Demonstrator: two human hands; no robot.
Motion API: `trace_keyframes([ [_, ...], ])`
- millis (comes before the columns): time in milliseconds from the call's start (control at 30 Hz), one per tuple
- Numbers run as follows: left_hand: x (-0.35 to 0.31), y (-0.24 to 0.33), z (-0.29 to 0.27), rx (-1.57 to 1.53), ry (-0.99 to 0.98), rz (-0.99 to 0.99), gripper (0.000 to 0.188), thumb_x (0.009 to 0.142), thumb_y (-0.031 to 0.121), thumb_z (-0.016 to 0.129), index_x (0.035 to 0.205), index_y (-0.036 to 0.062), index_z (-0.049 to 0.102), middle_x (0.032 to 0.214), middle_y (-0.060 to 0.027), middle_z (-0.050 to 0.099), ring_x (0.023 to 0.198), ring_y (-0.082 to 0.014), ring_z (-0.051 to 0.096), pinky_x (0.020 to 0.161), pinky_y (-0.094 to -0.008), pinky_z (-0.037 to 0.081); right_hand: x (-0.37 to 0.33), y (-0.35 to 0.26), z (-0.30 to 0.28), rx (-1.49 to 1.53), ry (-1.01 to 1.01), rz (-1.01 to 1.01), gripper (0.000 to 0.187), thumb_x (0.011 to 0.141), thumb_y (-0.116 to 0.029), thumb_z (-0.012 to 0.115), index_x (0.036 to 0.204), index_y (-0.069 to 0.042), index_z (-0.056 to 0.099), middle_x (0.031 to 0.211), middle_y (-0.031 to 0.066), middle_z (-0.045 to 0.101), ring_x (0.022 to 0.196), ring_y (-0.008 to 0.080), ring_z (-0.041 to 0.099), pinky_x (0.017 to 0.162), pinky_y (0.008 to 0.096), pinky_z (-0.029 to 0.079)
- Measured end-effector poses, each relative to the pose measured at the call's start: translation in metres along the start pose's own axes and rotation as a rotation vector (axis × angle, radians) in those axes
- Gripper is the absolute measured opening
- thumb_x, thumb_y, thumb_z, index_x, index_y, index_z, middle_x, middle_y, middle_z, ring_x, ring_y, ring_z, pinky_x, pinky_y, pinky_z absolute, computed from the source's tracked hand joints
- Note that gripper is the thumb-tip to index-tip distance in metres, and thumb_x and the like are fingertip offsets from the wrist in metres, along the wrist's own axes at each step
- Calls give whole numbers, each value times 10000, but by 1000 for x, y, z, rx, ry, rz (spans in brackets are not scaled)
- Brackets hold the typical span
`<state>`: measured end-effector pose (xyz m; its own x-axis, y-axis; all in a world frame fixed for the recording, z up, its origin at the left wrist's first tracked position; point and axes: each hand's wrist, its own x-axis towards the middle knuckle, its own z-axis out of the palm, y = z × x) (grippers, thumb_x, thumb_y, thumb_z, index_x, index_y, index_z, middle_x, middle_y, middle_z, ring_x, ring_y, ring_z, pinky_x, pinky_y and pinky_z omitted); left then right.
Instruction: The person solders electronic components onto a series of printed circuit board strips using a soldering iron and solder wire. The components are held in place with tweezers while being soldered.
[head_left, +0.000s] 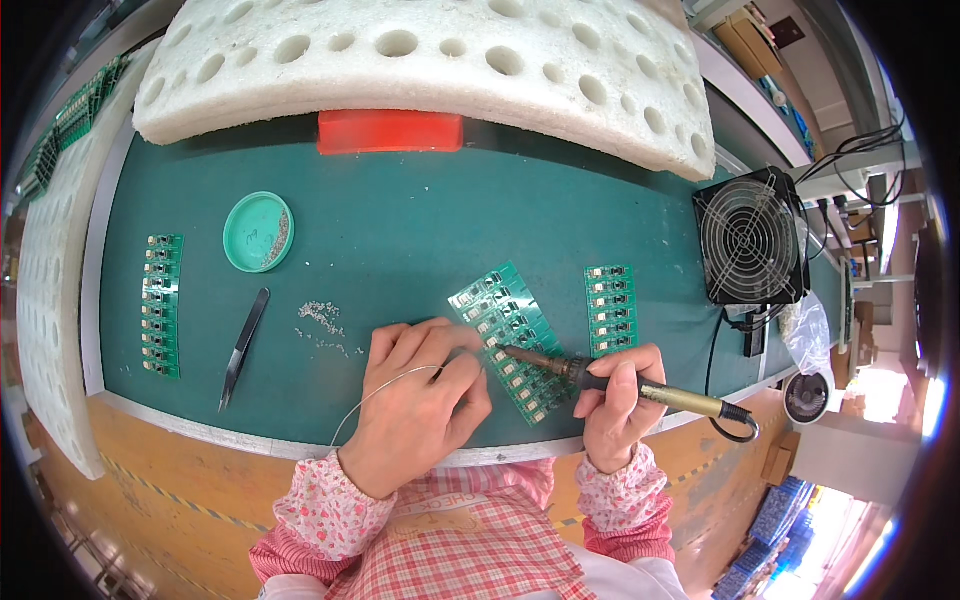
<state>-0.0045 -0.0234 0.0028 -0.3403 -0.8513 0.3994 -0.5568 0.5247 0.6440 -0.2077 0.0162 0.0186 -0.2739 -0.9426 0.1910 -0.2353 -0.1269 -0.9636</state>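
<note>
My right hand (620,405) grips a soldering iron (680,399) with a gold handle. Its tip rests on or just over a green circuit board panel (520,330) lying tilted on the mat. My left hand (425,390) is closed, thumb and fingers pinching a thin solder wire (375,392) at the panel's left edge. The wire loops back over the hand toward the wrist. Whether the wire's end touches the iron tip is hidden by my fingers. Right of that panel, partly behind my right hand, lies a second circuit board panel (610,310).
Black tweezers (243,345) and scattered tiny parts (325,318) lie left of my hands, below a green round dish (232,235). A third board panel (160,305) sits far left. A fan (750,240) stands right; a red box (390,132) and white foam block (430,75) lie behind.
</note>
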Motion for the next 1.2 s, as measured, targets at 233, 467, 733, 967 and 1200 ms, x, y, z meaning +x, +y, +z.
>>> trace_keyframes([
  [233, 1, 2, -2, -10, 5, 0, 149, 715, 41, 719, 774, 66, 584, 1019, -53, 666, 969, -256, 644, 848, -404, 444, -2, 2, -4, 61, 165, 36, 277, 1029, -236, 512, 899, 7, 533, 771, 83, 635, 412, 62, 443, 390, 211, 377],
  [467, 1, 0, -6, -17, 17, -19, 141, 719, 43, 717, 761, 64, 584, 1018, -59, 667, 937, -249, 647, 841, -401, 449, -2, -2, -2, 27, 156, -34, 285, 1024, -244, 515, 889, 7, 534, 749, 78, 628, 406, 62, 448, 385, 206, 382],
  [733, 3, 0, -4, 8, -19, -2, 150, 696, 49, 727, 763, 80, 596, 1037, -43, 652, 986, -250, 628, 863, -396, 431, -5, -2, 0, -96, 11, -79, 287, 1026, -251, 541, 889, 0, 563, 681, 56, 663, 428, 80, 553, 419, 234, 444],
  [967, 4, 1, -3, 10, -41, -7, 156, 687, 48, 733, 771, 79, 606, 1041, -41, 642, 1002, -260, 623, 866, -405, 423, -8, -4, 8, -53, 70, 47, 307, 1054, -277, 471, 899, -13, 490, 758, 71, 581, 370, 81, 432, 353, 211, 336],
  [1200, 3, 0, -3, -6, -32, -12, 152, 691, 47, 736, 770, 73, 608, 1039, -52, 653, 1001, -281, 637, 865, -405, 425, -16, 0, 6, 28, 112, 60, 258, 1035, -232, 555, 929, 3, 537, 757, 69, 627, 433, 79, 542, 410, 211, 415],
])
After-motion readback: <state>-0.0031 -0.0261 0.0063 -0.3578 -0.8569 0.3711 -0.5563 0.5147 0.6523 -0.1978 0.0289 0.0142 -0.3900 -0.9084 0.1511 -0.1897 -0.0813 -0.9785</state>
